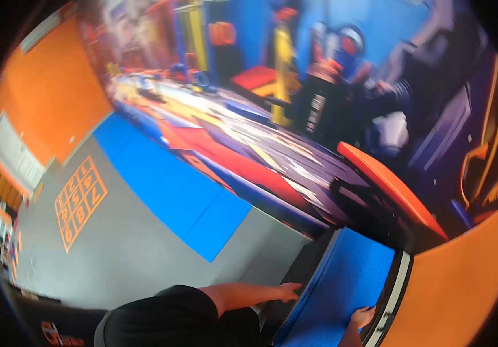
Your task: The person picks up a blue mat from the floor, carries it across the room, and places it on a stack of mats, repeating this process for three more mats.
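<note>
A blue folded gym mat [347,274] with dark edges lies in front of me at the lower right, close to the wall. My left hand [289,291] reaches to its left side, with the fingers closed at the dark edge. On the opposite side, my right hand [364,316] is curled over the mat's right edge. My left arm is stretched out from a black sleeve [185,309]. The undersides of the mat and some fingertips are hidden.
A printed mural wall [249,144] runs along the far side. A long blue floor mat [168,191] lies beside it on grey flooring. Orange numbers in a grid [80,199] mark the floor. An orange wall [463,283] stands close at right; a white door [16,150] is far left.
</note>
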Demonstrator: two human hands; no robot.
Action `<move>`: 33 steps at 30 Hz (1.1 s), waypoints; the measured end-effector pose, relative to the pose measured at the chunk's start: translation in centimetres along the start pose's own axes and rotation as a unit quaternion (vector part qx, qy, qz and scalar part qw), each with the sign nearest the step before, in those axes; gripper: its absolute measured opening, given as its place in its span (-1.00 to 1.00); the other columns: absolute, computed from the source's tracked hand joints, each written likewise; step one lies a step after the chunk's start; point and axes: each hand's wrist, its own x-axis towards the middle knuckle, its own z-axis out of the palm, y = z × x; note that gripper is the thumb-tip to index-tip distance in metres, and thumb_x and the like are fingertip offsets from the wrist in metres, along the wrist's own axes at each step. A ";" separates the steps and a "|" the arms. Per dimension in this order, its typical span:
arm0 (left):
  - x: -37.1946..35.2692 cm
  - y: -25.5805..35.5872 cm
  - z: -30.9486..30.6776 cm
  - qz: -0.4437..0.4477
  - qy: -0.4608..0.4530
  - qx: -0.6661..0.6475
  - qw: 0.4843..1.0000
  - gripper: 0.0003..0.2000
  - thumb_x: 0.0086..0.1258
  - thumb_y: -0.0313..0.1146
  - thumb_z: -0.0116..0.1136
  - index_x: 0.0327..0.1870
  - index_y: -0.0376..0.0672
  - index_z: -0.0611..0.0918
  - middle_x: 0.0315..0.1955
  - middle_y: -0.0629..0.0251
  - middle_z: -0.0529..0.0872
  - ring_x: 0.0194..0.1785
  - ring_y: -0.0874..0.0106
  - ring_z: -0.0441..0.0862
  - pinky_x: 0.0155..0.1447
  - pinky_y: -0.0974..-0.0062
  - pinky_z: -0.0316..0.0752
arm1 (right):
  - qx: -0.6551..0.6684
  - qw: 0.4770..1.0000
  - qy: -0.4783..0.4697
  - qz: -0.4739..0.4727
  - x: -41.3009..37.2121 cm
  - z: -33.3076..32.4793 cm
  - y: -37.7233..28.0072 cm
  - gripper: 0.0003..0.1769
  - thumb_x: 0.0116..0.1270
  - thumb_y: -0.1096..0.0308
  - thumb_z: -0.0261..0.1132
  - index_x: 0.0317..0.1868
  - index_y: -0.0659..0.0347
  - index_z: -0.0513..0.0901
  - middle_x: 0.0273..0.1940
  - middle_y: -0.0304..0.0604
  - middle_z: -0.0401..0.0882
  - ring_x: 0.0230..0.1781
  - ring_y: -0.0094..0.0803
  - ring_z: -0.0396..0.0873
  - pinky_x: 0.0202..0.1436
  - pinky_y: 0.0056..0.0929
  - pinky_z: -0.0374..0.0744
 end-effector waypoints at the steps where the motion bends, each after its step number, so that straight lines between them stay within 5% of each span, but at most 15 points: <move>1: -1.9 -2.0 -1.7 0.007 0.017 0.041 0.999 -0.27 0.25 -0.23 0.30 0.47 -0.06 0.31 0.26 0.19 0.58 -0.05 0.41 0.68 -0.21 0.34 0.65 | 0.001 1.000 -0.018 0.015 0.3 0.3 0.2 -0.46 0.44 0.28 0.09 0.34 0.42 0.38 0.21 0.24 0.49 0.22 0.14 0.45 0.30 -0.07 0.41; 4: -8.4 -13.1 -8.2 0.133 0.160 0.196 0.958 -0.50 0.20 -0.19 0.25 0.23 0.04 0.59 -0.11 0.29 0.76 -0.38 0.43 0.66 -0.31 0.40 0.59 | -0.011 0.999 -0.034 -0.006 2.0 3.2 3.1 -0.46 0.46 0.15 0.14 0.32 0.30 0.45 0.18 0.13 0.54 0.14 -0.02 0.55 0.25 -0.17 0.49; 5: -14.5 -12.7 -10.0 0.024 0.173 0.055 0.983 -0.60 0.19 -0.20 0.23 0.10 0.00 0.65 -0.29 0.32 0.74 -0.41 0.42 0.63 -0.34 0.40 0.55 | -0.095 0.994 0.030 -0.040 1.9 2.8 2.3 -0.54 0.31 -0.05 0.28 0.03 0.11 0.68 -0.09 -0.10 0.71 -0.09 -0.08 0.67 0.08 -0.01 0.58; 6: -17.5 -16.4 -12.6 -0.013 0.154 0.032 0.987 -0.66 0.19 -0.21 0.21 0.00 -0.03 0.68 -0.36 0.35 0.70 -0.43 0.42 0.61 -0.34 0.39 0.54 | -0.062 0.992 0.102 0.051 -0.7 0.2 -1.5 -0.42 0.34 -0.21 0.09 0.16 -0.03 0.62 0.07 -0.07 0.63 0.10 0.06 0.58 0.13 0.21 0.52; 7: -20.6 -20.9 -14.6 -0.015 0.208 -0.026 0.978 -0.71 0.18 -0.23 0.21 -0.08 -0.05 0.69 -0.41 0.37 0.67 -0.42 0.45 0.60 -0.35 0.38 0.53 | -0.056 0.996 0.038 0.050 -1.3 -1.1 -2.7 -0.37 0.32 -0.21 0.11 0.24 0.02 0.54 0.14 -0.02 0.56 0.18 0.08 0.50 0.15 0.23 0.50; 10: -35.0 -27.5 -17.6 -0.113 0.369 -0.222 0.896 -0.63 0.26 -0.20 0.30 0.07 -0.08 0.63 -0.15 0.33 0.68 -0.21 0.43 0.63 -0.20 0.34 0.58 | -0.029 0.997 -0.072 -0.003 -7.7 -6.4 -10.8 -0.19 0.32 -0.20 0.11 0.40 0.19 0.30 0.30 0.15 0.36 0.35 0.11 0.31 0.23 0.24 0.44; 12: -44.6 -29.8 -16.7 -0.063 0.438 -0.354 0.824 -0.63 0.32 -0.23 0.28 0.12 -0.10 0.59 -0.07 0.32 0.67 -0.12 0.45 0.63 -0.11 0.33 0.58 | -0.061 0.975 0.013 -0.213 -13.9 -5.5 -14.3 -0.24 0.30 -0.12 0.19 0.31 0.33 0.41 0.23 0.25 0.43 0.30 0.13 0.37 0.31 0.13 0.41; 14: -52.9 -31.4 -14.3 -0.001 0.479 -0.453 0.752 -0.65 0.41 -0.26 0.21 0.17 -0.11 0.54 -0.05 0.32 0.66 -0.11 0.44 0.63 -0.07 0.33 0.56 | 0.125 0.897 -0.126 -0.405 -23.9 -16.9 -21.9 -0.42 0.29 0.08 0.26 0.16 0.37 0.53 0.14 0.27 0.51 0.23 0.14 0.44 0.33 0.00 0.40; 17: -61.2 -33.5 -8.4 0.052 0.533 -0.505 0.677 -0.66 0.47 -0.23 0.15 0.19 -0.12 0.50 -0.02 0.30 0.65 -0.06 0.40 0.63 -0.01 0.31 0.55 | 0.270 0.656 -0.200 -0.676 -32.3 -11.9 -25.3 -0.65 0.28 0.26 0.31 -0.02 0.33 0.62 0.05 0.17 0.60 0.13 0.15 0.50 0.26 -0.06 0.44; 19: -63.3 -35.6 -4.6 0.052 0.550 -0.535 0.639 -0.69 0.50 -0.24 0.10 0.18 -0.12 0.50 -0.02 0.29 0.65 -0.04 0.36 0.63 0.01 0.29 0.56 | 0.231 0.541 -0.522 -0.618 -36.7 -8.4 -27.4 -0.63 0.34 0.14 0.33 -0.01 0.26 0.65 0.05 0.10 0.60 0.16 0.05 0.50 0.30 -0.15 0.42; 21: -62.2 -37.3 -1.9 0.055 0.554 -0.555 0.618 -0.70 0.51 -0.25 0.08 0.18 -0.12 0.50 -0.02 0.27 0.65 -0.03 0.35 0.63 0.02 0.28 0.56 | 0.101 0.467 -0.593 -0.648 -39.1 -7.7 -30.1 -0.60 0.36 0.10 0.33 0.04 0.21 0.66 0.06 0.06 0.63 0.18 -0.01 0.53 0.29 -0.20 0.45; 25: -57.8 -36.7 -0.3 0.065 0.541 -0.617 0.567 -0.71 0.51 -0.29 0.05 0.18 -0.14 0.51 -0.01 0.23 0.64 -0.02 0.30 0.65 0.06 0.22 0.58 | -0.041 0.459 -0.608 -0.647 -40.4 -6.4 -35.8 -0.49 0.38 0.02 0.24 0.20 0.15 0.60 0.10 0.06 0.59 0.09 -0.09 0.58 0.17 -0.21 0.54; 33: -48.6 -24.6 -11.6 0.138 0.499 -0.635 0.574 -0.73 0.54 -0.29 0.03 0.16 -0.16 0.53 -0.02 0.23 0.64 0.02 0.31 0.65 0.09 0.28 0.61 | 0.117 0.506 -0.564 -0.642 -35.5 -0.7 -45.3 -0.60 0.30 0.07 0.35 0.03 0.13 0.71 -0.06 -0.08 0.68 -0.10 -0.28 0.66 0.03 -0.32 0.60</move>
